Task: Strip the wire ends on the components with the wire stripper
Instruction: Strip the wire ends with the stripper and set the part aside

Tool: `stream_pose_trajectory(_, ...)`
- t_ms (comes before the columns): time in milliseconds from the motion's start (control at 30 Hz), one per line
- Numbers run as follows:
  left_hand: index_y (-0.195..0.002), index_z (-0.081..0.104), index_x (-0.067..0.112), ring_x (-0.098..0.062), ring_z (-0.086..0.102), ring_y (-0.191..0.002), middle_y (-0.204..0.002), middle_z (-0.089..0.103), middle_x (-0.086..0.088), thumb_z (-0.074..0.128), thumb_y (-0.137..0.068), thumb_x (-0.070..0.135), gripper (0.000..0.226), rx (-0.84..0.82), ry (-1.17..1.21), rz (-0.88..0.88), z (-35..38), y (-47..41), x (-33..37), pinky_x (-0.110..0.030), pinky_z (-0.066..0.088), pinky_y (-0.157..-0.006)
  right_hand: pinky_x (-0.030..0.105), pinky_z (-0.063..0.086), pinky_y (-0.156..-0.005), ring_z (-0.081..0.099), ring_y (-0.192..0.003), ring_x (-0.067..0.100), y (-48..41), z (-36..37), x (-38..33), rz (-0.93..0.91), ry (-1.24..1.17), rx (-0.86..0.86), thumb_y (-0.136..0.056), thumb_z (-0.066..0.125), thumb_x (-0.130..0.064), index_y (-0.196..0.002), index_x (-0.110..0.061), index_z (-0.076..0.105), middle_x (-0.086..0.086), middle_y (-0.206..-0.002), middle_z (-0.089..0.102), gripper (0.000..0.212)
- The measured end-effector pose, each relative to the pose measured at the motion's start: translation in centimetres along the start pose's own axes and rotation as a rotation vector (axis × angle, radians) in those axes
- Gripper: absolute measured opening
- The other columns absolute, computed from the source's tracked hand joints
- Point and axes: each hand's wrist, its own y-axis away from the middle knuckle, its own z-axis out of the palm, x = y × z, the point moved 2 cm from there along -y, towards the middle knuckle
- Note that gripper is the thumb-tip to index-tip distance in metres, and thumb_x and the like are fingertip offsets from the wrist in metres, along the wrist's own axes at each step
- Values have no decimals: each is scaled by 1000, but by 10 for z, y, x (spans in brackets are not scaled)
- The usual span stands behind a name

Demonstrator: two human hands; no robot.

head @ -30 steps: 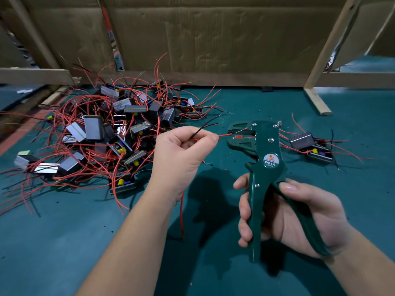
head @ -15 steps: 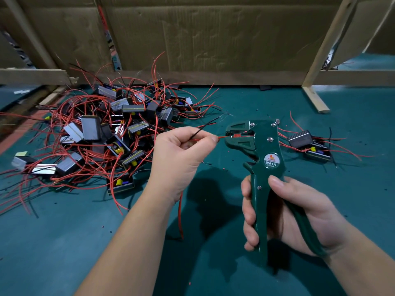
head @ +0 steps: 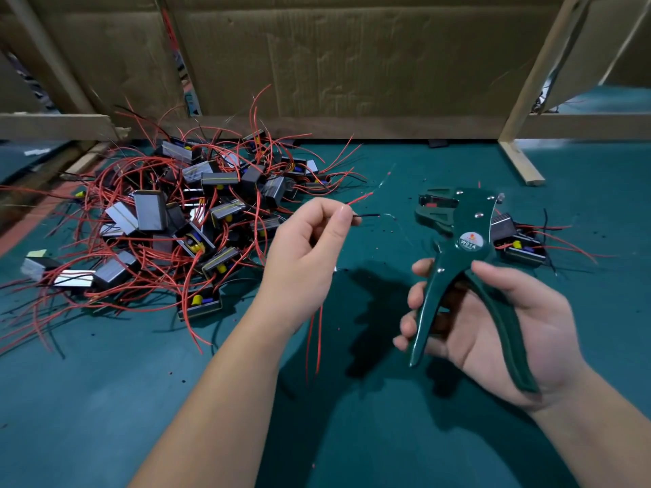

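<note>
Since half a second ago the red wire (head: 360,199) has come out of the tool's mouth, and the handles, then squeezed, now stand spread. The left hand (head: 306,255) pinches that red wire and a black wire (head: 368,215) between thumb and forefinger, both tips pointing toward 3 o'clock. The wire stripper (head: 468,237) sits at 3 o'clock of those tips, apart from them. The right hand (head: 493,325) grips it, fingers curled round one handle and thumb over the other, with its mouth facing 9 o'clock. The step in hand looks like the gap between two strips: one end freed, the tool reset. A fine pale strand seems to run on from the black tip, so I cannot tell whether that end still needs stripping. If it does, the next move calls for feeding it squarely into the open mouth before squeezing; if not, this part goes aside and a fresh one comes up. The part these wires belong to is out of sight; more red wire hangs below the left hand at 6 o'clock. By count: one stripper and two pinched wire ends. A pile of components (head: 151,214) at 9 o'clock of the left hand holds well over a dozen, too tangled to count exactly. I make out two components (head: 518,241) on the green surface (head: 105,399) at 3 o'clock of the stripper's head.
</note>
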Motion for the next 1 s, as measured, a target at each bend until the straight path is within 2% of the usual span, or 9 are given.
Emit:
stream_pose_trajectory(67, -80, 60, 25, -8, 35, -60, -68, 43, -7, 54, -95, 23, 17, 31, -11, 6, -2, -1, -2, -26, 32, -57, 54, 52, -71, 62, -73, 41, 1, 1, 2, 47, 17, -56, -59, 80, -28, -102, -3, 67, 24, -86, 62, 52)
stream_pose_trajectory(200, -79, 61, 26, -6, 32, -58, -63, 39, 10, 58, -93, 25, 15, 57, -23, 15, -2, -1, -3, -23, 29, -57, 57, 49, -72, 61, -74, 43, 3, 6, 11, 99, 74, -137, -64, 78, -21, -106, 0, 64, 27, -87, 60, 49)
stream_pose_trajectory(400, -80, 62, 25, -10, 35, -62, -69, 43, 6, 61, -92, 26, 12, 43, -69, 23, -2, -1, -4, -30, 35, -62, 55, 50, -70, 61, -70, 41, 3, 10, 14, 100, 89, -137, -69, 80, -28, -102, -3, 65, 25, -83, 61, 45)
stream_pose_trajectory(533, -80, 63, 27, -9, 36, -61, -68, 42, 7, 60, -87, 34, 11, 31, -86, 21, -2, 0, -6, -31, 36, -61, 46, 52, -58, 59, -54, 35, 4, 11, 16, 111, 138, -46, -66, 81, -45, -88, -6, 65, 21, -70, 58, 47)
stream_pose_trajectory(667, -80, 62, 27, -8, 38, -61, -69, 45, 4, 59, -91, 31, 12, 2, -179, 43, -1, -2, -12, -26, 33, -63, 32, 46, -44, 44, -33, 23, 1, 11, 16, 29, 204, 137, -60, 81, -52, -71, -9, 59, 15, -54, 47, 50)
stream_pose_trajectory(767, -82, 63, 30, -1, 49, -67, -80, 60, 7, 45, -97, 30, 23, -5, -137, -26, 3, 0, -13, -17, 40, -67, 42, 51, -52, 55, -47, 30, -1, 10, 15, 12, 121, 111, -56, 84, -49, -82, -8, 64, 20, -68, 56, 53)
stream_pose_trajectory(867, -89, 64, 33, -3, 55, -75, -80, 64, 18, 35, -101, 43, 33, 36, 67, -237, 2, -3, -16, -24, 43, -71, 53, 53, -69, 62, -69, 39, -2, 10, 13, -3, 35, 43, -57, 85, -43, -98, -6, 68, 24, -107, 59, 58)
stream_pose_trajectory(933, -97, 62, 29, -8, 60, -80, -73, 50, 12, 28, -87, 63, 49, -4, 234, -297, 5, -5, -14, -25, 44, -73, 55, 51, -73, 62, -73, 41, -1, 10, 12, 26, 11, -11, -60, 83, -40, -107, -5, 67, 20, -112, 55, 61)
stream_pose_trajectory(1000, -103, 59, 24, -8, 61, -81, -79, 44, 7, 23, -77, 72, 65, -86, 294, -285, 12, -2, -11, -21, 48, -71, 56, 50, -75, 62, -74, 42, 1, 11, 15, 80, 2, -88, -64, 82, -38, -116, -3, 65, 21, -105, 58, 65)
